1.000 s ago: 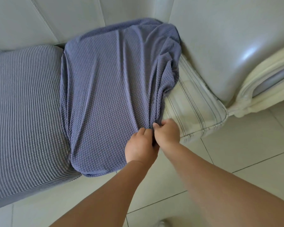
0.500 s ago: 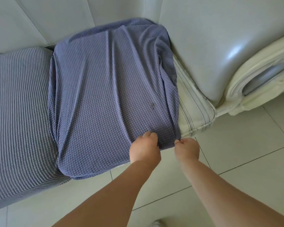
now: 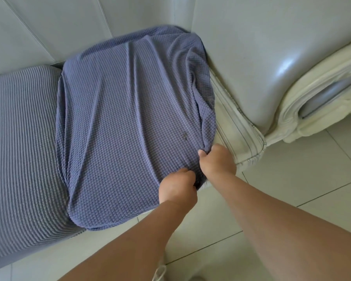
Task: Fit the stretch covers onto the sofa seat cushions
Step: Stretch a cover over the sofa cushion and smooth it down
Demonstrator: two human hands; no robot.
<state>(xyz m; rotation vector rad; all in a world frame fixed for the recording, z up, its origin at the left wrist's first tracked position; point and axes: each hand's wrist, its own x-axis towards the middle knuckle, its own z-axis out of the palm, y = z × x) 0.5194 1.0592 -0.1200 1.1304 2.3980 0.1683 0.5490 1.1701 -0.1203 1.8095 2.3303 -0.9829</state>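
**Both hands gather the cover at the cushion's front right corner**

The blue-grey waffle-knit stretch cover (image 3: 126, 122) lies draped over the right seat cushion (image 3: 239, 130) of a pale sofa. It covers most of the cushion top and hangs over the front edge on the left side, while a strip of the cushion's cream, striped fabric shows bare along its right side and at the front right corner. Folds bunch up near the back right, against the sofa's glossy armrest (image 3: 272, 57).

Both forearms reach in from the lower edge of the view, converging on the cover's front right hem. The left hand (image 3: 177, 188) is seen from the back, knuckles up, its fingers curled down and clenched into the fabric at the front edge. The right hand (image 3: 217, 161) sits just beside it, slightly farther in and to the right, its fingers (image 3: 203, 154) curled round a gathered fold of the cover, with the thumb side turned toward the cushion. The two hands nearly touch, and the fabric puckers in tight creases between and around them.

To the left, the neighbouring seat cushion (image 3: 22, 151) wears a ribbed grey-blue cover pulled smooth over its top and front. The sofa's backrest (image 3: 49, 29) rises behind both cushions. Pale floor tiles (image 3: 304, 179) with dark grout lines run beneath the arms.
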